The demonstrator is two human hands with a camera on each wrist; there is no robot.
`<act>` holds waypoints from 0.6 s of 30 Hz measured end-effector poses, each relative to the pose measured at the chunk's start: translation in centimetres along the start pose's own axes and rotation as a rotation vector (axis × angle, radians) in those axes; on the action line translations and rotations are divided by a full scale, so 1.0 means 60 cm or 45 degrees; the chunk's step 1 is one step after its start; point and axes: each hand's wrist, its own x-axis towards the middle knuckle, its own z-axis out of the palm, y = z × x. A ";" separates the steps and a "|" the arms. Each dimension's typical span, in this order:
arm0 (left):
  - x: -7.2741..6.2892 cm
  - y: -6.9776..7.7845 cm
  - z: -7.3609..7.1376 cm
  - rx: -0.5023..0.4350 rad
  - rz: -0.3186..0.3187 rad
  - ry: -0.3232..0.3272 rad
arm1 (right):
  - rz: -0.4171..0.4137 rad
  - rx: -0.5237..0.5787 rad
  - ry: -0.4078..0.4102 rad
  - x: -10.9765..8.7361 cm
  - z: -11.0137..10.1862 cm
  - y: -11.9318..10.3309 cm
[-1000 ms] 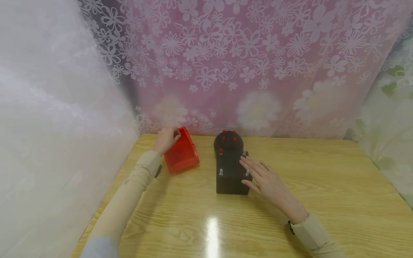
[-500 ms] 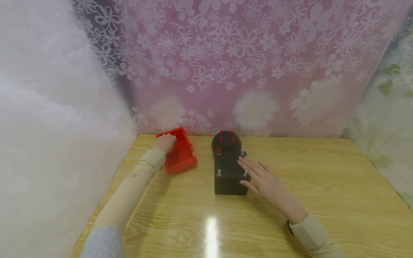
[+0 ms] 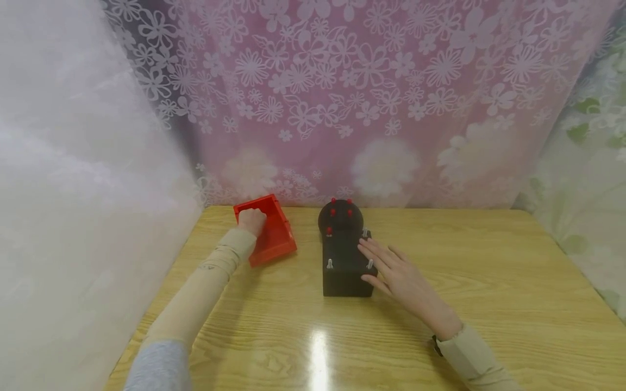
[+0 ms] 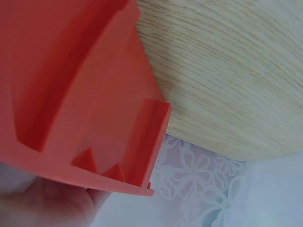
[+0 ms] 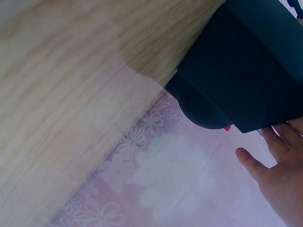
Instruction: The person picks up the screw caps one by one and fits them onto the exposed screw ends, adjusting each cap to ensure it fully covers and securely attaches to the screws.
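My left hand [image 3: 252, 220] reaches down into a red plastic bin [image 3: 276, 241] at the back left of the table, its fingers bent downward. The fingertips are hidden inside the bin, so I cannot tell whether they hold anything. In the left wrist view the bin's wall [image 4: 109, 94] covers most of that hand [image 4: 57, 205]. My right hand [image 3: 403, 277] lies against the right side of a black box [image 3: 347, 283], fingers extended over its top. Silver pegs [image 3: 330, 264] stand at three of the box's corners, and a red peg [image 3: 329, 230] at the back left one.
Behind the box sits a black round part [image 3: 340, 221] with several red pegs. The wooden table [image 3: 274, 331] ends at a pink flowered curtain [image 3: 318, 108]. A white sheet [image 3: 88, 190] hangs along the left side.
My left hand has gone from the bin's back left edge down into the bin, its fingers dropping out of sight. The right hand stays at the black box. The head view has shifted slightly.
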 end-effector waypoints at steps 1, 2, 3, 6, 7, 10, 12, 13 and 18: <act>0.000 0.000 0.001 0.013 -0.001 -0.006 | 0.000 0.003 0.001 0.000 0.001 0.000; 0.001 0.001 0.002 0.025 -0.001 -0.012 | -0.002 0.004 0.004 -0.001 0.002 0.000; 0.002 0.001 0.003 0.040 0.002 -0.013 | -0.003 0.004 0.007 -0.001 0.002 0.001; 0.004 0.001 0.006 0.075 0.008 -0.017 | -0.013 0.002 0.023 0.000 0.002 0.000; 0.005 0.001 0.007 0.082 0.011 -0.013 | -0.016 0.001 0.025 0.000 0.002 0.000; 0.007 0.000 0.010 0.082 0.018 0.008 | -0.015 -0.005 0.025 0.000 0.002 0.000; 0.007 -0.001 0.011 0.075 0.023 0.026 | -0.011 -0.003 0.018 0.000 0.002 0.000; 0.007 -0.001 0.011 0.071 0.025 0.030 | -0.010 -0.001 0.017 0.000 0.002 0.000; 0.004 -0.001 0.007 0.048 0.037 0.025 | -0.014 0.010 0.034 -0.001 0.003 0.001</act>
